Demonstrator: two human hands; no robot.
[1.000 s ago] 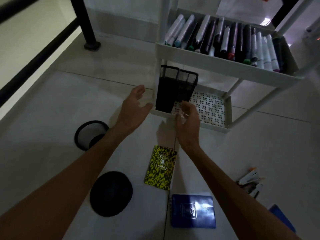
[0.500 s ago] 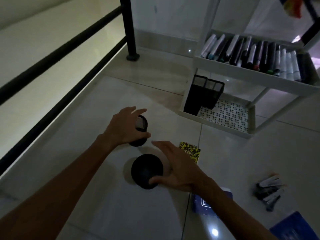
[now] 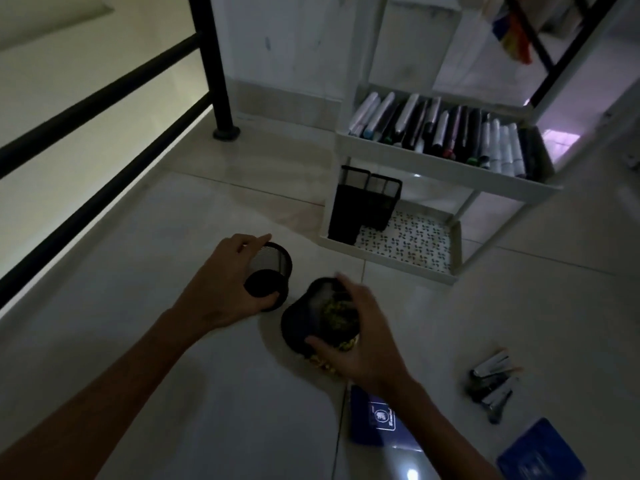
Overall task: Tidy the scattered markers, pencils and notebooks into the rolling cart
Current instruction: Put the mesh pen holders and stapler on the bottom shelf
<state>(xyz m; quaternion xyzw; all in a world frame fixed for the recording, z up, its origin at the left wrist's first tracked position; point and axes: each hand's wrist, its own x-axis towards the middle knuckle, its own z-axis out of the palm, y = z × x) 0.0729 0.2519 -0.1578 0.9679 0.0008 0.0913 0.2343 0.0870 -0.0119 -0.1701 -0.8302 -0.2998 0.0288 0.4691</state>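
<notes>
My left hand (image 3: 221, 289) grips a round black mesh cup (image 3: 268, 275), tilted off the tiled floor. My right hand (image 3: 360, 344) holds a second round black mesh cup (image 3: 311, 317), also tilted; the yellow-black notebook (image 3: 341, 344) shows through and below it. A white rolling cart (image 3: 446, 174) stands ahead to the right, its middle shelf filled with several markers (image 3: 446, 133). Two square black mesh holders (image 3: 363, 202) sit at the left of the cart's bottom tray (image 3: 408, 261). Loose markers (image 3: 491, 386) lie on the floor at right, and a blue notebook (image 3: 377, 417) lies under my right forearm.
Another blue notebook (image 3: 540, 455) lies at the lower right corner. A black railing (image 3: 104, 140) with its post (image 3: 214, 74) runs along the left side. The white wall (image 3: 294, 46) stands behind the cart.
Both hands came back from the cart to the floor and took hold of the two round mesh cups, tilting them up. The view has shifted left and down.
</notes>
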